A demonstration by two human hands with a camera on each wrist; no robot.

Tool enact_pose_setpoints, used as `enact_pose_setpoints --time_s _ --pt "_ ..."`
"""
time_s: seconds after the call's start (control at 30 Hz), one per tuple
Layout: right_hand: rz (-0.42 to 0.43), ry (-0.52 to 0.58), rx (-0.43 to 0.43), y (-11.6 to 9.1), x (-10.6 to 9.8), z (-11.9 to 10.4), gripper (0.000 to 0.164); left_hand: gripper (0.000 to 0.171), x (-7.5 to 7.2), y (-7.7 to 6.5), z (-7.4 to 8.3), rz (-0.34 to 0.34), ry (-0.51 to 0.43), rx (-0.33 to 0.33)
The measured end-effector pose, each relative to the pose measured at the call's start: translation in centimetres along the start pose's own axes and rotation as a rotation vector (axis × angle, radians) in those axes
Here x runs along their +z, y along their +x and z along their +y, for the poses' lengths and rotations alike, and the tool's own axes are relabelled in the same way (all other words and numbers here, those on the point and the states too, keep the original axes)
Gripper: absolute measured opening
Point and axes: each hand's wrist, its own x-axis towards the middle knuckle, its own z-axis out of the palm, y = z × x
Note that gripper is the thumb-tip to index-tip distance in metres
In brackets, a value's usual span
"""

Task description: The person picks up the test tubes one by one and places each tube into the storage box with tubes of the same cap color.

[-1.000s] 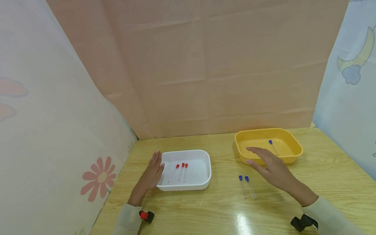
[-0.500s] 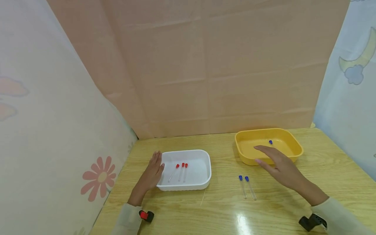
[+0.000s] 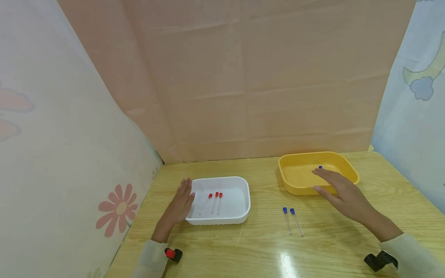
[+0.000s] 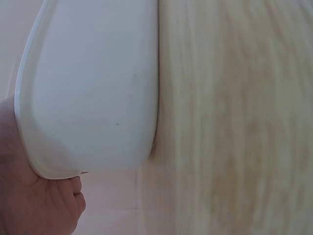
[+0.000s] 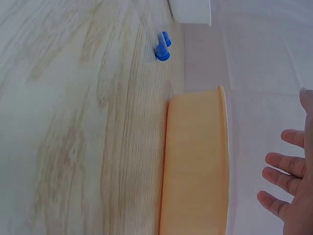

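On the desk [image 3: 257, 247], two blue-capped tubes [image 3: 287, 222] are being left ungripped, the spread, empty right hand [image 3: 347, 197] being drawn rightward and the white tray [image 3: 235, 201] being touched by the straight-fingered left hand [image 3: 179, 206].

Creased tan backdrop [image 3: 222, 77] behind wood-grain table [image 3: 208, 251]

Three tubes [image 3: 214, 203] lie in the left tray [image 3: 238, 197], the left hand [image 3: 179, 206] at its left end. Two more tubes [image 3: 297, 223] lie on the table [image 3: 257, 251] before the right tray [image 3: 295, 173], where another tube's cap [image 3: 320, 166] shows beyond the right hand [image 3: 349, 198].
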Motion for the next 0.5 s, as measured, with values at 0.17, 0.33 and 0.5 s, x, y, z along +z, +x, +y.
enact_pose_setpoints --time_s 0.17,0.33,0.5 --pt "-0.001 -0.027 -0.012 0.0 -0.6 0.6 0.061 0.059 0.0 0.0 0.0 0.002 0.004 -0.001" --pt "-0.004 -0.040 -0.025 0.1 -1.1 1.4 0.063 0.059 0.1 0.0 0.0 0.010 0.007 0.005" --pt "-0.017 -0.031 -0.002 0.3 -1.6 2.2 0.062 0.059 0.1 0.0 -0.1 0.013 0.015 0.005"
